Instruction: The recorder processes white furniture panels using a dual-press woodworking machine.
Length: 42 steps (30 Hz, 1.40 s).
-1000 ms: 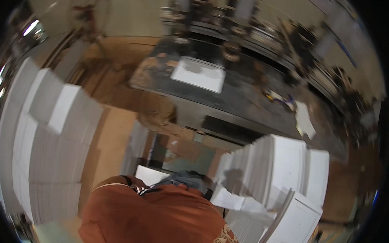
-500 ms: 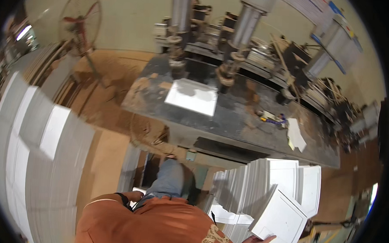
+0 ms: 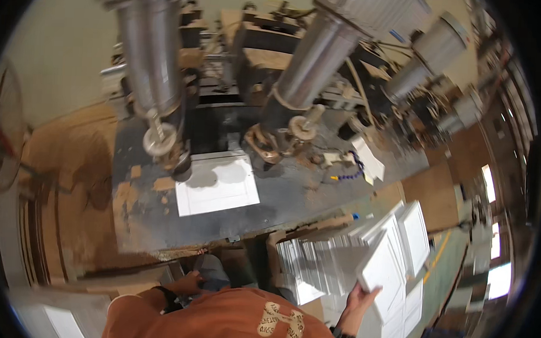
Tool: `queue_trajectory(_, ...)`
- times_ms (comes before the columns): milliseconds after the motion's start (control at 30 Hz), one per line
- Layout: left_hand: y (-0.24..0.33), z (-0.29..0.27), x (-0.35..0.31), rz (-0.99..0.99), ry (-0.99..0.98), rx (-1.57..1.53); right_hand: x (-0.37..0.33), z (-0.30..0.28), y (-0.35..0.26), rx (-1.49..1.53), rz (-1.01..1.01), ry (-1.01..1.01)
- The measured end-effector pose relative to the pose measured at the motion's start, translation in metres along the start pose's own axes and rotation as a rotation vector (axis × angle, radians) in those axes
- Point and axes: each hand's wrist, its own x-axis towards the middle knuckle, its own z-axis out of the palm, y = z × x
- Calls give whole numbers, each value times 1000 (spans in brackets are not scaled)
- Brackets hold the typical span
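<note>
Head view: right hand (image 3: 360, 298) clamped on panel (image 3: 387, 271); left hand (image 3: 187, 284) beside leg (image 3: 212, 270)

Right hand's grip found closed on the lower left edge of the white panel, thumb laid over the face, fingers mostly hidden behind; panel stands tilted at the front of the stack (image 3: 318, 262), right of the body; other white panels fan out behind it. Left hand's grip is low before the body, near the leg; whether its fingers are apart or together cannot be told. Dark band (image 3: 169, 297) on the left wrist; dark watch (image 3: 344, 337) on the right.

Counter (image 3: 287, 197) runs across the view beyond both hands; its dark top carries a second panel (image 3: 218, 188), white and lying flat, two dark shadows across its far part. Left cylinder (image 3: 148, 55) and middle cylinder (image 3: 314, 65) rise beyond it, one to each side; smaller right cylinder (image 3: 429, 49) stands farther along. White scrap (image 3: 367, 161) lies on the counter's right part; blue beaded strip (image 3: 354, 171) just beside it; fan (image 3: 6, 127) at the left rim, blurred.
</note>
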Motion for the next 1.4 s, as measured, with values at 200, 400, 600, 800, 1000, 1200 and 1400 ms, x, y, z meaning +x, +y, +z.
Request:
queue_trajectory(200,-36,-26,-3,-23,-4,-37,35,14,-2,-432,291,-99)
queue_trajectory(400,-26,-74,8,-51,-72,-44,18,5,4,-674,221,-167)
queue_trajectory(600,-16,-138,-12,-189,-109,-40,3,-90,51,-1066,446,-189)
queue_trajectory(800,12,-208,-17,-363,-144,13,-27,-225,125,-1725,820,-384)
queue_trajectory(1000,43,-245,2,-427,-206,86,-68,-260,143,-1367,1247,-515)
queue_trajectory(1200,69,-197,24,-550,-280,57,-59,-333,212,-1666,1432,-908)
queue_trajectory(1400,58,-126,32,-643,-192,-83,9,-402,330,-2099,711,-1089)
